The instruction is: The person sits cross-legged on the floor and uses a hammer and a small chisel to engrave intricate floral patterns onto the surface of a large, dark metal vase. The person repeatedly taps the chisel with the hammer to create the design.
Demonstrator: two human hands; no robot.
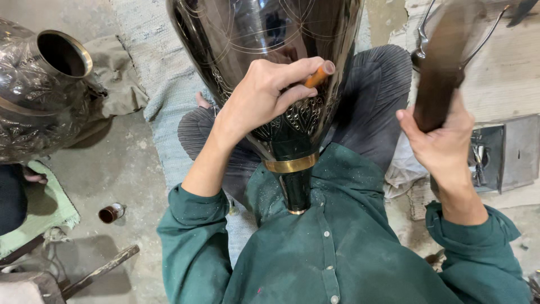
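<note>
Two hands busy | left hand (261,93) fingers closed round orange-tipped chisel (319,74), tip on black vase (270,67) lying in lap | right hand (441,143) gripping raised wooden mallet (444,73) | advice: steady chisel, light strikes | second engraved vase (39,84) on floor, left.

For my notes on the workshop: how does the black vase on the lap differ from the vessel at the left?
The black vase is glossy, with fine scribed lines and a brass band; the silver vessel is embossed all over. The vase rests on the lap under the left hand; the vessel lies untouched, mouth showing. Both are metal.
</note>
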